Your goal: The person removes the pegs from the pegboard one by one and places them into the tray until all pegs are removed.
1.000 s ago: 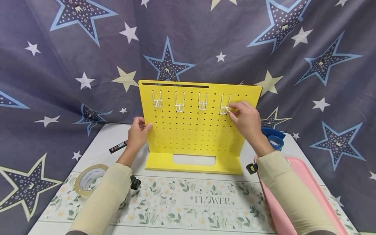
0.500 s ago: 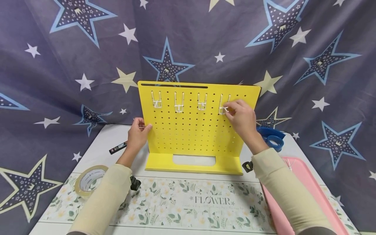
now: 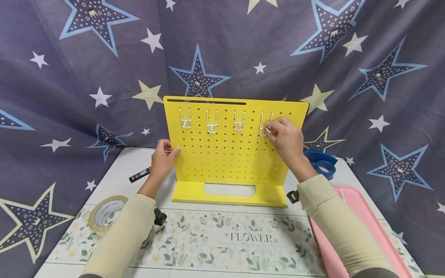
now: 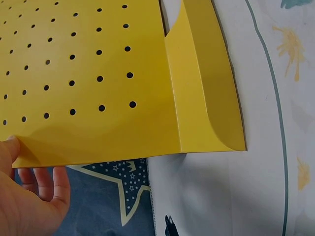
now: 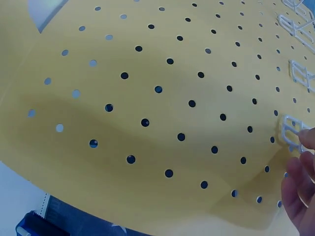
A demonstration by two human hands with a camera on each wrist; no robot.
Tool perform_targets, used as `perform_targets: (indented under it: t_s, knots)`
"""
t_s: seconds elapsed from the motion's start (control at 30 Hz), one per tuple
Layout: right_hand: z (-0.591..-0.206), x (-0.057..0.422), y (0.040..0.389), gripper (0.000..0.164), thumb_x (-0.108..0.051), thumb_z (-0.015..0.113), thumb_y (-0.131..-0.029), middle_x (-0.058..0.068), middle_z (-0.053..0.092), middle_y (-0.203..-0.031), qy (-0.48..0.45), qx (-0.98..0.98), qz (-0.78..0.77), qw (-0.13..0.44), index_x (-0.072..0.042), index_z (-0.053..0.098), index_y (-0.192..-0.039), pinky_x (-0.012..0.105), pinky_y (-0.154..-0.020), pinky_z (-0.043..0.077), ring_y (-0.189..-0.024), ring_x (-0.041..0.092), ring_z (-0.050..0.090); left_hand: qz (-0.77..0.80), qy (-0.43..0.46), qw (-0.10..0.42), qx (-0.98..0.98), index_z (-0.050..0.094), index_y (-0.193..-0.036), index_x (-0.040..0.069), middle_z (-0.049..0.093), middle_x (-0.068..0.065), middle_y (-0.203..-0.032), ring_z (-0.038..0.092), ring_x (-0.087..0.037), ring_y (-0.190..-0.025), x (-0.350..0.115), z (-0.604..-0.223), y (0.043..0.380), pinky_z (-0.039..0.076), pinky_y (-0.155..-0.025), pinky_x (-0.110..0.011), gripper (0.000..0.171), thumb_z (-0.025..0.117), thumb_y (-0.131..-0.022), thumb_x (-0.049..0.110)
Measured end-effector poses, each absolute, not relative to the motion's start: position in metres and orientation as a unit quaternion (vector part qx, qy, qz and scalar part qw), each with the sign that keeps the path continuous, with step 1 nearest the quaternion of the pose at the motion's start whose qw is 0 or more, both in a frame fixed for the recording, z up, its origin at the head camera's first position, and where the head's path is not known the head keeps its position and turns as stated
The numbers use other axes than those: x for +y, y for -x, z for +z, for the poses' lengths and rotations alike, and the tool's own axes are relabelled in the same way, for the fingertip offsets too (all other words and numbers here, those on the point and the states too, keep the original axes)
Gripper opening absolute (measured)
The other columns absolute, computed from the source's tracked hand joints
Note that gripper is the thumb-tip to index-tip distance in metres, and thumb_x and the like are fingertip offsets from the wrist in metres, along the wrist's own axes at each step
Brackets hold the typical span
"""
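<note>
A yellow pegboard (image 3: 222, 166) stands upright on its folded base. My left hand (image 3: 162, 160) grips its left edge, thumb on the front face and fingers behind, as the left wrist view (image 4: 32, 196) also shows. Along the upper rows hang several white wire hooks. At the rightmost hook (image 3: 262, 120), my right hand (image 3: 286, 139) pinches the projecting end between thumb and fingertips, which cover part of it. The other hooks, such as the leftmost hook (image 3: 186, 123), hang untouched. In the right wrist view, the held hook (image 5: 285, 129) lies against the board at the right edge.
Clear tape (image 3: 101, 216) lies at the left, with a small black box (image 3: 140, 174) behind it. A blue tape dispenser (image 3: 323, 164) sits right of the board. A pink tray (image 3: 361, 208) is under my right forearm. Star-patterned cloth (image 3: 222, 34) hangs behind.
My right hand has shifted slightly left and closer onto the rightmost hook's end. During the last half second it has barely moved. My left hand keeps its hold on the board's edge.
</note>
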State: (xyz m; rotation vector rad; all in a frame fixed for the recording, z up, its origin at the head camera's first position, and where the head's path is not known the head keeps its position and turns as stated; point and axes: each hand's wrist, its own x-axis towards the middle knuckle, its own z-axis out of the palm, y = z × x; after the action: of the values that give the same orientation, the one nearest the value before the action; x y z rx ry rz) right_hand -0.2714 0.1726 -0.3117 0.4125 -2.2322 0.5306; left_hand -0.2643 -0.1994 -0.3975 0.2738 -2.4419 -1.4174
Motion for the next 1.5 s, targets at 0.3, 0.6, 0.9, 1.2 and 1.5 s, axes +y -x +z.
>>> perform_targets:
  t_s: [0.3, 0.6, 0.9, 1.2, 1.5]
  knots:
    - [-0.308, 0.172, 0.267, 0.013, -0.022, 0.076, -0.093, 0.007, 0.071, -0.101, -0.171, -0.876, 0.205, 0.401, -0.013, 0.080, -0.102, 0.039, -0.073, 0.058, -0.086, 0.025, 0.066, -0.496, -0.092, 0.151, -0.850, 0.046, -0.122, 0.010, 0.060, -0.013, -0.118, 0.060, -0.030, -0.109, -0.200, -0.396, 0.263, 0.051, -0.088, -0.038, 0.028, 0.061, -0.103, 0.024]
    - [-0.303, 0.177, 0.256, 0.015, -0.022, 0.076, -0.093, 0.007, 0.070, -0.098, -0.174, -0.876, 0.212, 0.396, -0.013, 0.080, -0.104, 0.040, -0.074, 0.059, -0.083, 0.025, 0.066, -0.493, -0.093, 0.152, -0.851, 0.045, -0.121, 0.010, 0.061, -0.013, -0.119, 0.061, -0.031, -0.110, -0.200, -0.396, 0.264, 0.051, -0.089, -0.040, 0.028, 0.062, -0.102, 0.024]
    - [-0.305, 0.200, 0.244, 0.010, -0.015, 0.079, -0.089, 0.006, 0.070, -0.095, -0.165, -0.886, 0.202, 0.384, -0.013, 0.080, -0.099, 0.040, -0.071, 0.059, -0.079, 0.024, 0.067, -0.494, -0.094, 0.148, -0.852, 0.046, -0.122, 0.010, 0.061, -0.014, -0.120, 0.060, -0.031, -0.109, -0.200, -0.396, 0.264, 0.050, -0.090, -0.039, 0.029, 0.061, -0.102, 0.024]
    - [-0.310, 0.237, 0.229, 0.012, -0.010, 0.078, -0.089, 0.008, 0.069, -0.096, -0.132, -0.912, 0.182, 0.342, -0.011, 0.080, -0.101, 0.044, -0.072, 0.056, -0.080, 0.026, 0.067, -0.494, -0.100, 0.149, -0.851, 0.046, -0.122, 0.011, 0.061, -0.013, -0.119, 0.061, -0.030, -0.110, -0.200, -0.397, 0.266, 0.051, -0.090, -0.040, 0.029, 0.061, -0.103, 0.025]
    - [-0.315, 0.285, 0.217, 0.013, -0.014, 0.078, -0.090, 0.012, 0.070, -0.100, -0.093, -0.939, 0.167, 0.287, -0.011, 0.079, -0.102, 0.049, -0.074, 0.055, -0.083, 0.029, 0.062, -0.492, -0.098, 0.152, -0.851, 0.046, -0.121, 0.010, 0.060, -0.013, -0.118, 0.061, -0.030, -0.108, -0.200, -0.397, 0.265, 0.051, -0.089, -0.039, 0.029, 0.062, -0.102, 0.025]
